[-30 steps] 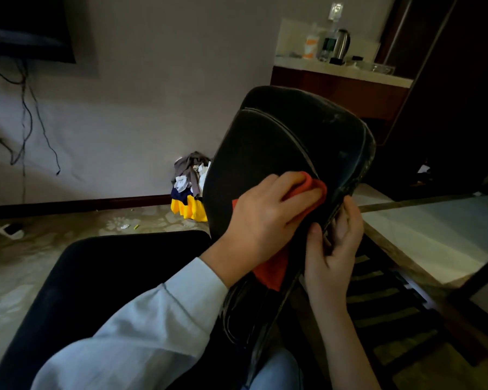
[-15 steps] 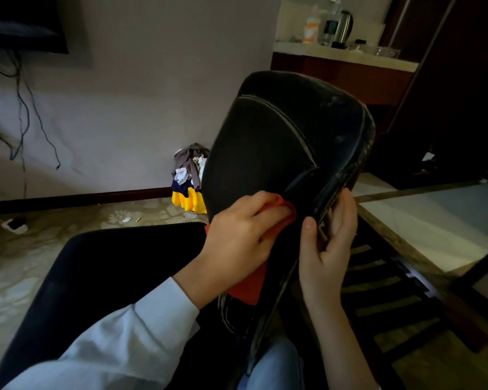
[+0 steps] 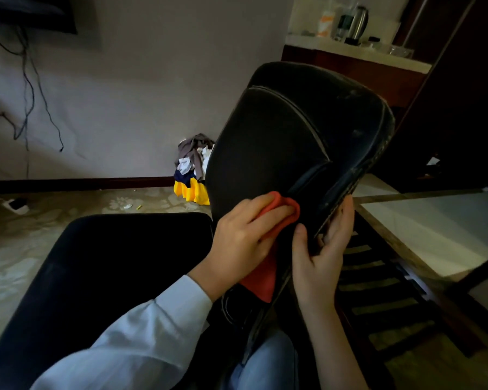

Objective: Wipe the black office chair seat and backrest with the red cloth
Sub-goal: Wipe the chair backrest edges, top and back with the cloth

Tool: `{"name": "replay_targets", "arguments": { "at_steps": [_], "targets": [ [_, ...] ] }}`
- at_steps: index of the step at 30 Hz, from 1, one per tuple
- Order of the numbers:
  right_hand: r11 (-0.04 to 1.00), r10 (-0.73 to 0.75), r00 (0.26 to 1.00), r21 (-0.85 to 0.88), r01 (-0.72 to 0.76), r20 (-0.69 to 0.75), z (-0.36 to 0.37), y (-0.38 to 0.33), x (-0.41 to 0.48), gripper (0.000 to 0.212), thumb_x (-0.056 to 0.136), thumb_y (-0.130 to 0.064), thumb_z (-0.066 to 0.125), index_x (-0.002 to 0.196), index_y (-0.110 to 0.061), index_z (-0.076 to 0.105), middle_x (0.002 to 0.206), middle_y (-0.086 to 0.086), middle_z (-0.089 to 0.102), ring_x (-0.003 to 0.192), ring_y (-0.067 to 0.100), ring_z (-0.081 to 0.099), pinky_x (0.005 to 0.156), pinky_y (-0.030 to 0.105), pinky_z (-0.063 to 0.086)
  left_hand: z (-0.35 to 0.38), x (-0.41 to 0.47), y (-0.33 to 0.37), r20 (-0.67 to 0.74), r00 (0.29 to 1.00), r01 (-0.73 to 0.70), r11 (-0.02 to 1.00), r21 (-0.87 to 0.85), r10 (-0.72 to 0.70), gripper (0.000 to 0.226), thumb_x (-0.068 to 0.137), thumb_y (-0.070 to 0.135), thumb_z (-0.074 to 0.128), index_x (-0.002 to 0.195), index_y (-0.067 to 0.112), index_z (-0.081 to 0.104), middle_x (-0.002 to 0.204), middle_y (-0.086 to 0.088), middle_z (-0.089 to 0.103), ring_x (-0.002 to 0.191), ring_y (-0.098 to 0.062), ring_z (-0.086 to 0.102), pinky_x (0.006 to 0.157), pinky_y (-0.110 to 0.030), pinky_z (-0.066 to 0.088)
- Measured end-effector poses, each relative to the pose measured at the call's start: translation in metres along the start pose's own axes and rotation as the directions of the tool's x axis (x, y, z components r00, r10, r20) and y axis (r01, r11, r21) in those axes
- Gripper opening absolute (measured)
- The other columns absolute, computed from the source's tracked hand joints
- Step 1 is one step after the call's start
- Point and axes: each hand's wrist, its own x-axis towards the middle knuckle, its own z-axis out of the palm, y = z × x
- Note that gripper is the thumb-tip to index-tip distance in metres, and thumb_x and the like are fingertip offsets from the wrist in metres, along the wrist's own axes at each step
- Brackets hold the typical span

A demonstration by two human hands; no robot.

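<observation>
Pressing the red cloth (image 3: 276,220) against the lower black backrest (image 3: 288,153) at frame centre, left hand (image 3: 243,237) curled closed over it, right hand (image 3: 321,249) clasping the backrest's right edge, black seat (image 3: 102,277) lower left, pale sleeve (image 3: 141,342) below.

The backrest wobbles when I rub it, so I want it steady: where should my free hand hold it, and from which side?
Grip the backrest's stitched side edge, coming from the right, as the right hand does now: thumb in front, fingers wrapped behind. That thin rim suits a pinch and leaves the broad face clear for the left hand pressing the red cloth.
</observation>
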Motion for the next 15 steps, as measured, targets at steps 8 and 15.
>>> {"name": "replay_targets", "arguments": {
  "at_steps": [8, 15],
  "targets": [
    [0.997, 0.058, 0.998, -0.052, -0.059, -0.009, 0.005, -0.001, -0.007, 0.085, 0.085, -0.001, 0.052, 0.14, -0.044, 0.005, 0.142, -0.027, 0.015, 0.134, -0.016, 0.019, 0.105, 0.007, 0.025, -0.027, -0.036, 0.001, 0.138, 0.938, 0.344, 0.897, -0.277, -0.317, 0.021, 0.085, 0.023, 0.063, 0.106, 0.027, 0.066, 0.108, 0.008, 0.061, 0.109, -0.002, 0.058, 0.091, -0.019, 0.047],
    [0.995, 0.077, 0.997, -0.055, -0.078, -0.027, 0.011, -0.006, -0.012, 0.083, 0.084, 0.006, 0.052, 0.143, -0.035, 0.01, 0.15, -0.005, 0.021, 0.139, 0.002, 0.024, 0.107, 0.012, 0.028, -0.03, 0.016, 0.016, 0.043, 0.927, 0.368, 0.883, -0.291, -0.373, 0.023, 0.084, 0.018, 0.065, 0.106, 0.017, 0.069, 0.103, -0.001, 0.064, 0.106, 0.003, 0.054, 0.091, -0.011, 0.04]
  ]
}}
